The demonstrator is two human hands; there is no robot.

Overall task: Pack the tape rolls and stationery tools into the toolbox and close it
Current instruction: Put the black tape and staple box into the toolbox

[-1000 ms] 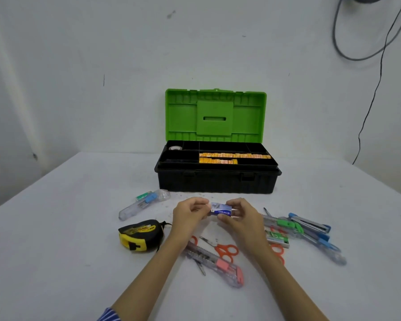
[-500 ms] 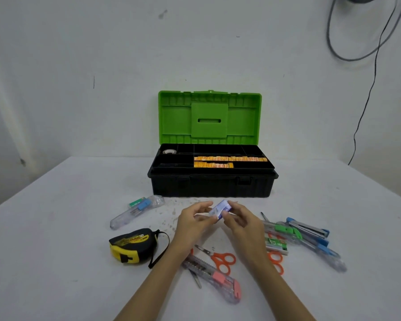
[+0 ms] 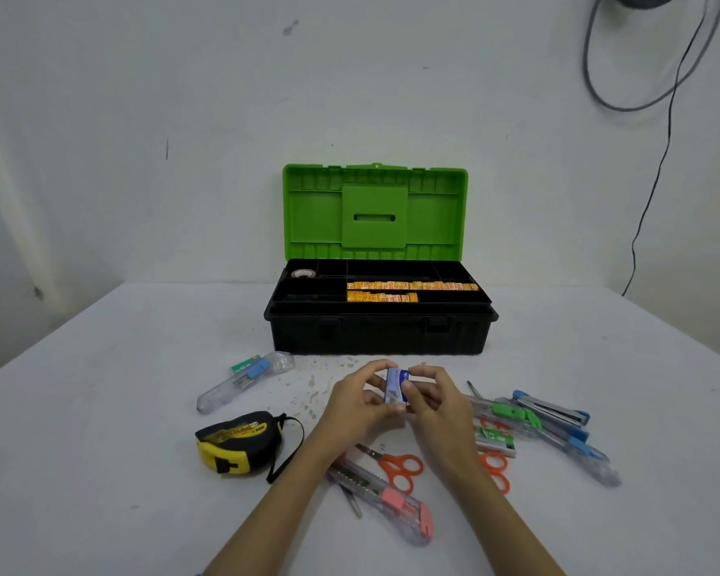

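While the toolbox (image 3: pixel 381 326) stands with its lid up at the table's (image 3: pixel 100 409) far edge, the left hand (image 3: pixel 356 403) and right hand (image 3: pixel 431 399) pinch a small blue box (image 3: pixel 395 386) between curled fingertips, raised above mid-table, near the scissors (image 3: pixel 395 467).

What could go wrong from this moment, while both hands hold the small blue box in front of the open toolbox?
1. The small blue box is only pinched between the left hand and right hand; it may slip.
2. The forearms hover over the pink utility knife and orange scissors; lowering them might knock these.
3. The toolbox tray already holds orange packets; long tools may not fit.
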